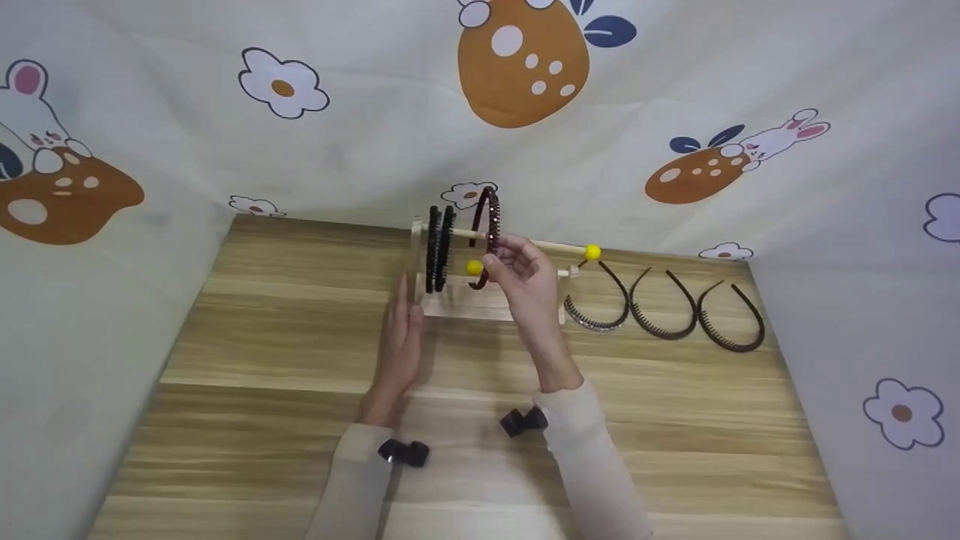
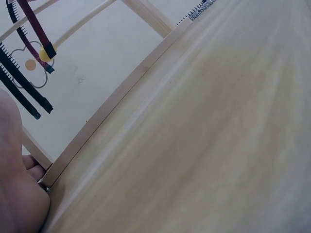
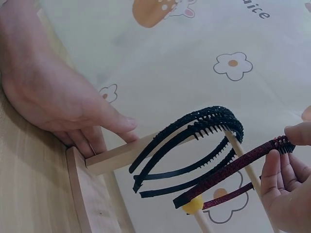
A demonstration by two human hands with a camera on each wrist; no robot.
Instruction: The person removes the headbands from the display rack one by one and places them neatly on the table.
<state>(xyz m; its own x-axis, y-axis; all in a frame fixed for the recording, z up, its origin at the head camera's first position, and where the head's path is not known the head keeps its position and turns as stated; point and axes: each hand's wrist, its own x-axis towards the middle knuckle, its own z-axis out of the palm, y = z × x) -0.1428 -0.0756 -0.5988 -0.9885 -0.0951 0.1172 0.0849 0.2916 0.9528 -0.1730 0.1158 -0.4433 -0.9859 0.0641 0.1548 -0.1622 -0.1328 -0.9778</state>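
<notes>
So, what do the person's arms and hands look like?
The left sleeve and right sleeve are long, pale and plain. Each has a small, blocky black device near its end. The left hand and right hand wear no gloves.

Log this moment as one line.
right hand: pinches maroon headband; left hand: touches wooden headband stand; black headbands: on rod; three toothed headbands: on table

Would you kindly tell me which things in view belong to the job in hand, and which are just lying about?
Job in hand:
red headband, held in the right hand
rack, touched by the left hand
black headbands, on the rack
loose headbands, probably; they lie untouched

Apparently just surroundings:
table
printed cloth
</notes>
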